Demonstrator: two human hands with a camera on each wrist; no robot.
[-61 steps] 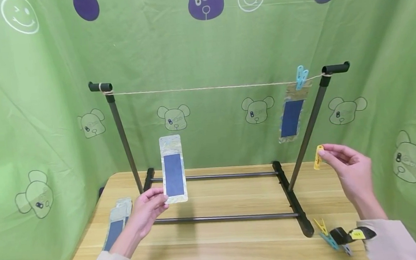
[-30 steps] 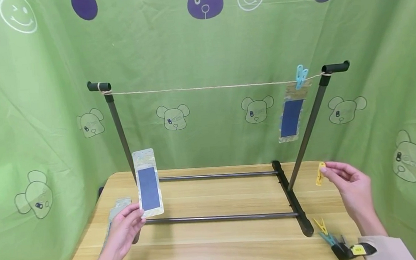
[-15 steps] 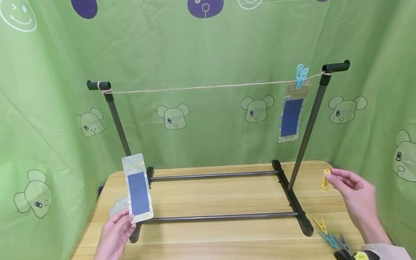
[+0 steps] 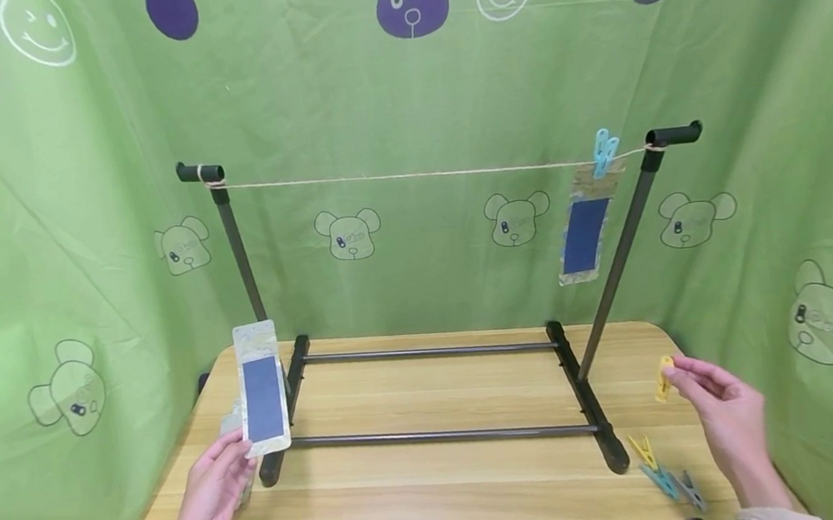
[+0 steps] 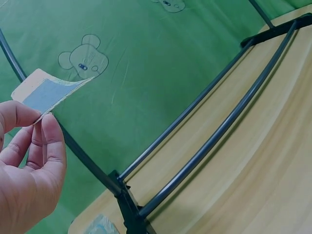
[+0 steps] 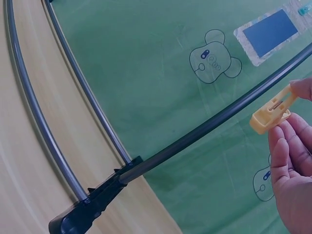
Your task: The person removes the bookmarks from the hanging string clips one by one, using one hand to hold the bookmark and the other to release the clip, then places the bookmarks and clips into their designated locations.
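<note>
So the left hand (image 4: 215, 484) is pinching a long flat card (image 4: 262, 389) by its bottom edge, thumb and fingertips clamped on the lower corner, and the card stands nearly upright just in front of the drying rack's (image 4: 437, 437) left post, above the near left foot. Long axis runs pretty much vertical with the pale end up, dark blue panel facing the camera. From the left wrist view the card (image 5: 48, 92) bows a little along its free edge, so I'd guess it's thin, light and bendy, probably laminated and a bit slick; a grip near one short end works but lets the far end flop, and pinching too hard could crease it. The right hand (image 4: 725, 414) sits out past the rack's right post, well apart from the left one, holding a small yellow clothespin (image 4: 665, 378) between thumb and fingertips. In the right wrist view the pin (image 6: 273, 111) looks like stiff plastic, light, held at its tail end with its length tilted up and away from the palm. Another card (image 4: 584, 231) already hangs from the string (image 4: 408, 175) near the rack's right post under a blue pin (image 4: 604, 151), long axis straight down. Spare pins (image 4: 663, 475) lie by the rack's near right foot, and more cards (image 4: 232, 420) lie on the table (image 4: 440, 509) beside its left foot.
</note>
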